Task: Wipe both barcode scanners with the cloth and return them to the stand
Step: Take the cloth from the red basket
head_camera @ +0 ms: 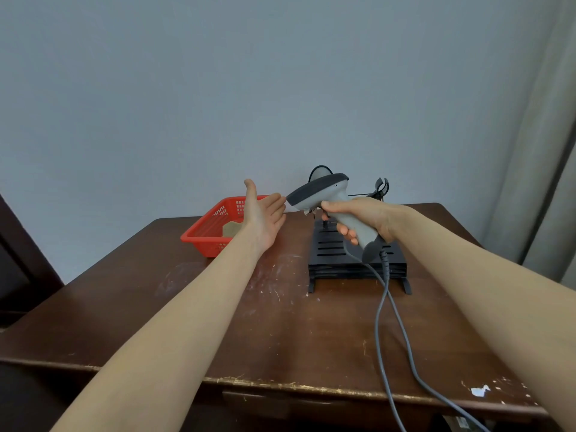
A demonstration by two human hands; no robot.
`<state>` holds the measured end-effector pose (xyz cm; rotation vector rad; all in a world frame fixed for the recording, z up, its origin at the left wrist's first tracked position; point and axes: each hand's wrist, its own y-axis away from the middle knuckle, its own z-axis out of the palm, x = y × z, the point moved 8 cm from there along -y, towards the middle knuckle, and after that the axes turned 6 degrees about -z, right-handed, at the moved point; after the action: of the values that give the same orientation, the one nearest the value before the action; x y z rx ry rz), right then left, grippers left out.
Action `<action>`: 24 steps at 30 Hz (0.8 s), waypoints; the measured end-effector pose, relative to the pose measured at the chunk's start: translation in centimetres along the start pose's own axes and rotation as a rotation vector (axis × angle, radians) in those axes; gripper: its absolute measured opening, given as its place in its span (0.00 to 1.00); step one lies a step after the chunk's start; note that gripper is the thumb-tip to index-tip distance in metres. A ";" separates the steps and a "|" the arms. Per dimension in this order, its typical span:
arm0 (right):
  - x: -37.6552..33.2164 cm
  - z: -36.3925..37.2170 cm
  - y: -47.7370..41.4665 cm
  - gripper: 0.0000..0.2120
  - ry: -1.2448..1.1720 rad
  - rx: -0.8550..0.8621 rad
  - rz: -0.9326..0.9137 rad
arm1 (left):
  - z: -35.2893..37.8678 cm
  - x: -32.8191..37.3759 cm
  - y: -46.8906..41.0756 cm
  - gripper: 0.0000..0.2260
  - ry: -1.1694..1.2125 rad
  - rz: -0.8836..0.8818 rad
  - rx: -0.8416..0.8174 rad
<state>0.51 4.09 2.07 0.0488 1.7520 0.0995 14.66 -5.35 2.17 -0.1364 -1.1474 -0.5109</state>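
Note:
My right hand (358, 218) grips the handle of a grey barcode scanner (327, 194), held above the black slotted stand (330, 254). The scanner's dark head points left. My left hand (263, 213) is open, palm up, fingertips touching the scanner's head. A second scanner (319, 173) sits behind it on the stand, mostly hidden. An empty black holder clip (381, 187) rises at the stand's right. A tan cloth (232, 229) lies in the red basket (202, 232), partly behind my left wrist.
The scanner's grey cable (381, 313) loops from the handle over the brown table (187, 307) and off its front edge. A wall stands close behind the table. A curtain (536, 151) hangs at the right.

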 end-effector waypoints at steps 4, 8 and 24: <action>0.0 0.1 0.1 0.14 0.017 -0.002 0.005 | -0.3 0.1 0.1 0.41 -0.005 0.004 -0.004; 0.1 0.2 0.0 0.15 0.013 -0.004 0.002 | -0.6 0.2 0.1 0.41 -0.008 0.012 0.002; -0.3 0.3 -0.6 0.20 -0.032 0.034 -0.003 | -1.4 1.1 0.2 0.39 -0.031 0.025 0.059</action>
<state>0.84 3.46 2.28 0.0719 1.7216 0.0668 16.22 -6.05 2.58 -0.1078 -1.1888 -0.4541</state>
